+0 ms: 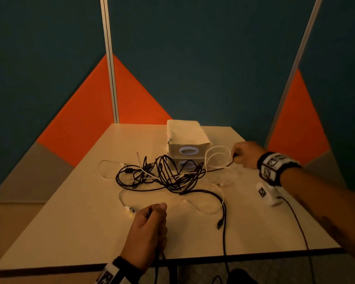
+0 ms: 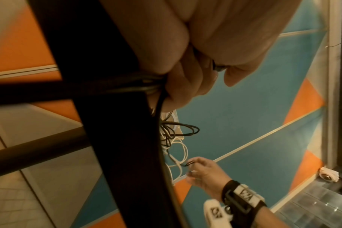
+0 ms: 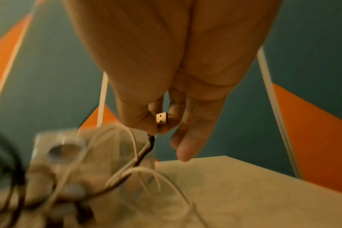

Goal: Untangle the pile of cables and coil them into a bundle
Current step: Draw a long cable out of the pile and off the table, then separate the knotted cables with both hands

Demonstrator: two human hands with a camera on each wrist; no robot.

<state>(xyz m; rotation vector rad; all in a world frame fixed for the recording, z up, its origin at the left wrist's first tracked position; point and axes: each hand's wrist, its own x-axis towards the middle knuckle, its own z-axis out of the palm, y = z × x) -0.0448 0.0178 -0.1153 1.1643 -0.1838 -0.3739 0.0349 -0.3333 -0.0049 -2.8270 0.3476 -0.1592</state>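
- The pile of cables lies in the middle of the table, black and white ones all mixed up.
- Two small boxes sit one on top of the other, right behind the pile. Some black loops stand up in front of the lower box and hide part of it.
- The left hand is at the near edge of the table. Its fingers are curled tight around a black cable that hangs down off the edge.
- The right hand is on the far right side, next to the boxes. Its thumb and fingers pinch the plug of a dark cable.
- White cable loops lie just beside the right hand, and the dark cable runs under them back to the pile.
- A small white gadget is on the table under the right wrist.
- Blue and orange walls stand behind the table.
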